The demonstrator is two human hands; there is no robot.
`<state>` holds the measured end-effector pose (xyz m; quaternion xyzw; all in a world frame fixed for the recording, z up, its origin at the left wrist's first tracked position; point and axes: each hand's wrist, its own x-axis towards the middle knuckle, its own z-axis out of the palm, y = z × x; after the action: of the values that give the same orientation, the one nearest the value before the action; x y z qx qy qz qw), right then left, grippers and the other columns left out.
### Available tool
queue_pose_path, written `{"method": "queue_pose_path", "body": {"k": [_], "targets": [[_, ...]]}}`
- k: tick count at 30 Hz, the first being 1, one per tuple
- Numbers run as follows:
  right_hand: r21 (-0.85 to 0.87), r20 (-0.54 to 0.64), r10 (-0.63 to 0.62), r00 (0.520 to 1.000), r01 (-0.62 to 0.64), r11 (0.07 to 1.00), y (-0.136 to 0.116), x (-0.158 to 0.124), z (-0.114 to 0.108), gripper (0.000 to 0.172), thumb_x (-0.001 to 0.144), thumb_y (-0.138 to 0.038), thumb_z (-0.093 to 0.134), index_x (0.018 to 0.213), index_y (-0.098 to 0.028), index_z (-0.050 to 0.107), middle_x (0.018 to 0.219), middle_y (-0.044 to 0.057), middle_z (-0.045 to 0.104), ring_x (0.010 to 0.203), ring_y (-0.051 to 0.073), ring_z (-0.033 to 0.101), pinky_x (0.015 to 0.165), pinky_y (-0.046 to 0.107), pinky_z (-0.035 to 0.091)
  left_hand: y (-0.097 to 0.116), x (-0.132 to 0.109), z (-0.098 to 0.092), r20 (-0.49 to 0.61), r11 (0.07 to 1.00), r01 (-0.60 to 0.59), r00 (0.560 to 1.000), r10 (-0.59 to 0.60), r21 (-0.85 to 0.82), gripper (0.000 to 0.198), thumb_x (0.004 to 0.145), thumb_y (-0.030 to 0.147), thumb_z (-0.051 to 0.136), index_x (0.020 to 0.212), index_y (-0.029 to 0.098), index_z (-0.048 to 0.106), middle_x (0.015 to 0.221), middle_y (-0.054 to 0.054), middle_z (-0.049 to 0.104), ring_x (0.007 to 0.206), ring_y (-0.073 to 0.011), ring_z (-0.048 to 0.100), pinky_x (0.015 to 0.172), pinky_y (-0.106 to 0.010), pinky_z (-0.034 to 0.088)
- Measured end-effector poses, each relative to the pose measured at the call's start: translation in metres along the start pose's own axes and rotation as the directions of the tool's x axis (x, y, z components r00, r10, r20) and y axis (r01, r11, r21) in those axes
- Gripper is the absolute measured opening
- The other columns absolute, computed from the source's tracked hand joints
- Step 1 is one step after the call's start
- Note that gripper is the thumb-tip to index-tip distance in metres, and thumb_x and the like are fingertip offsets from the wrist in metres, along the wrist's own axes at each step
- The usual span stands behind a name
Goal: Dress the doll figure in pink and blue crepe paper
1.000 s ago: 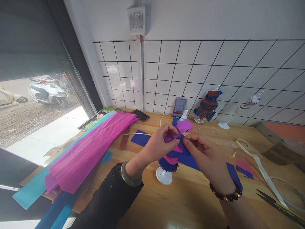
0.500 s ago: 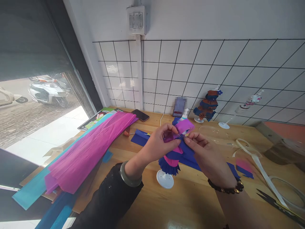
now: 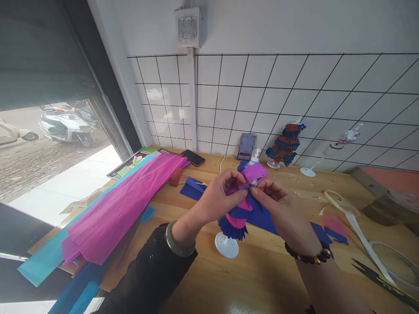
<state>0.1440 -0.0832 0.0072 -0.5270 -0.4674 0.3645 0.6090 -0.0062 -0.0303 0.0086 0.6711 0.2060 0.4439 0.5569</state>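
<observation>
A small figure dressed in pleated blue and pink paper [image 3: 233, 222] tilts on a round white base [image 3: 226, 245] at the middle of the table. My left hand [image 3: 218, 196] is closed at its upper part, thumb and fingers pinching the crepe paper. From the right, my right hand [image 3: 281, 207] pinches the same paper, its fingertips almost touching those of my left. A purple-pink piece [image 3: 254, 172] stands up above my fingertips. Blue paper [image 3: 265, 220] lies behind and under my right hand. The exact pinch points are partly hidden by my fingers.
Long pink paper [image 3: 131, 205] and turquoise sheets [image 3: 39, 266] lie at the left. A black phone [image 3: 194, 158] and a propped phone [image 3: 246, 146] are at the back, beside a brown-and-blue dressed figure [image 3: 284, 146]. Scissors [image 3: 376, 277] and white ribbon [image 3: 363, 240] lie at the right.
My right hand has shifted slightly left, its fingertips now closer to my left ones. The purple-pink piece has moved a little. My left hand is nearly still.
</observation>
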Motion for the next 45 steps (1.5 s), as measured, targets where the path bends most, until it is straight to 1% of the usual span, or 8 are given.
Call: {"method": "queue_pose_path", "body": {"k": [4, 11, 15, 23, 28, 33, 39, 45], "targets": [[-0.011, -0.01, -0.004, 1.0, 0.004, 1.0, 0.002, 0.001, -0.001, 0.032, 0.061, -0.042, 0.082, 0.069, -0.02, 0.061, 0.069, -0.001, 0.056, 0.063, 0.011, 0.05, 0.053, 0.02, 0.043, 0.001, 0.0, 0.0, 0.002, 1.0, 0.007, 1.0, -0.007, -0.01, 0.015, 0.073, 0.011, 0.06, 0.084, 0.017, 0.051, 0.083, 0.0, 0.05, 0.071, -0.0084, 0.047, 0.067, -0.022, 0.041], [0.151, 0.083, 0.03, 0.996, -0.042, 0.988, 0.013, 0.002, -0.007, 0.025, 0.066, -0.042, 0.08, 0.072, -0.023, 0.064, 0.073, -0.002, 0.059, 0.07, 0.011, 0.052, 0.065, 0.021, 0.048, 0.008, 0.0, -0.001, 0.028, 0.993, 0.051, 0.998, -0.049, -0.107, 0.018, 0.072, 0.011, 0.063, 0.086, 0.016, 0.053, 0.085, 0.0, 0.052, 0.076, -0.0087, 0.05, 0.07, -0.022, 0.042], [0.139, 0.081, 0.019, 0.997, -0.03, 0.99, 0.017, 0.002, -0.009, 0.025, 0.067, -0.044, 0.078, 0.077, -0.024, 0.067, 0.079, -0.001, 0.061, 0.075, 0.012, 0.054, 0.069, 0.023, 0.049, 0.008, 0.001, -0.001, 0.015, 0.99, 0.066, 0.998, -0.065, -0.125, 0.018, 0.072, 0.011, 0.063, 0.085, 0.016, 0.052, 0.085, 0.001, 0.051, 0.075, -0.0085, 0.05, 0.07, -0.022, 0.042], [-0.039, 0.024, 0.005, 1.0, -0.004, 0.999, 0.005, -0.001, -0.004, 0.031, 0.063, -0.042, 0.081, 0.072, -0.021, 0.06, 0.064, -0.004, 0.053, 0.059, 0.009, 0.048, 0.054, 0.02, 0.045, 0.002, -0.001, 0.003, 0.023, 0.999, 0.006, 1.0, -0.006, 0.038, 0.02, 0.072, 0.008, 0.055, 0.09, 0.017, 0.051, 0.091, -0.001, 0.054, 0.081, -0.0101, 0.053, 0.077, -0.024, 0.044], [-0.017, 0.001, 0.026, 1.0, -0.026, 1.0, 0.012, 0.002, -0.012, 0.036, 0.062, -0.045, 0.081, 0.082, -0.021, 0.064, 0.075, 0.001, 0.063, 0.071, 0.014, 0.058, 0.065, 0.026, 0.052, -0.003, -0.001, 0.001, -0.003, 0.987, -0.026, 1.0, 0.027, 0.16, 0.025, 0.072, 0.007, 0.051, 0.094, 0.018, 0.052, 0.099, -0.002, 0.056, 0.091, -0.0128, 0.054, 0.083, -0.026, 0.044], [0.033, -0.052, 0.037, 0.998, -0.036, 0.999, 0.017, 0.004, -0.014, 0.042, 0.06, -0.045, 0.082, 0.089, -0.022, 0.062, 0.077, 0.0, 0.065, 0.074, 0.013, 0.06, 0.068, 0.024, 0.051, -0.006, -0.002, 0.002, -0.03, 0.97, -0.03, 0.999, 0.038, 0.241, 0.027, 0.072, 0.008, 0.05, 0.095, 0.02, 0.054, 0.1, -0.002, 0.058, 0.093, -0.0141, 0.054, 0.085, -0.028, 0.044], [0.006, -0.013, 0.035, 0.999, -0.035, 0.999, 0.012, 0.003, -0.008, 0.041, 0.063, -0.043, 0.082, 0.089, -0.021, 0.058, 0.073, 0.0, 0.064, 0.066, 0.011, 0.056, 0.057, 0.021, 0.045, -0.005, -0.003, 0.003, -0.015, 0.959, -0.039, 0.999, 0.045, 0.281, 0.027, 0.071, 0.007, 0.05, 0.094, 0.02, 0.054, 0.1, -0.002, 0.059, 0.095, -0.0155, 0.054, 0.086, -0.03, 0.044], [0.046, 0.065, 0.02, 0.998, -0.023, 0.999, 0.022, 0.004, -0.016, 0.036, 0.071, -0.043, 0.076, 0.097, -0.022, 0.062, 0.079, 0.001, 0.066, 0.075, 0.013, 0.058, 0.067, 0.024, 0.049, -0.009, -0.001, 0.001, -0.017, 0.97, -0.01, 1.0, 0.015, 0.245, 0.026, 0.071, 0.007, 0.049, 0.093, 0.02, 0.053, 0.1, -0.002, 0.059, 0.093, -0.0146, 0.055, 0.084, -0.028, 0.044]]}}
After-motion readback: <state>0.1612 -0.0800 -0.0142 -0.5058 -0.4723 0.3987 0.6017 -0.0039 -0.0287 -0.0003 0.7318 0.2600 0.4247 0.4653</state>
